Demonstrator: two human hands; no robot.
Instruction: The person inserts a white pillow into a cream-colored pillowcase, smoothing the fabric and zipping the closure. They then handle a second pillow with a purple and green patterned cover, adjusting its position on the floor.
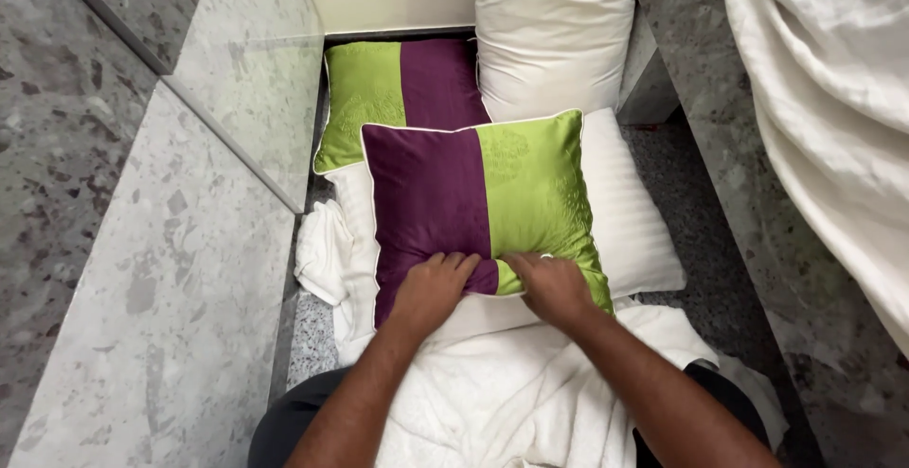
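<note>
A square cushion (pixel 478 203), half purple and half green with white piping, lies on a white striped pillow (pixel 630 217) on the floor. My left hand (pixel 431 288) grips its near edge on the purple half, fingers curled into the fabric. My right hand (pixel 554 286) grips the same edge on the green half, close beside the left. A second purple and green cushion (pixel 402 94) lies behind it, partly covered. A plain white pillow (pixel 554 28) stands upright at the back.
White crumpled linen (pixel 502 392) lies over my lap and the floor below the cushion. A grey speckled stone ledge (pixel 180 241) runs along the left. A white sheet (pixel 833 99) hangs at the right over dark speckled floor (pixel 729 269).
</note>
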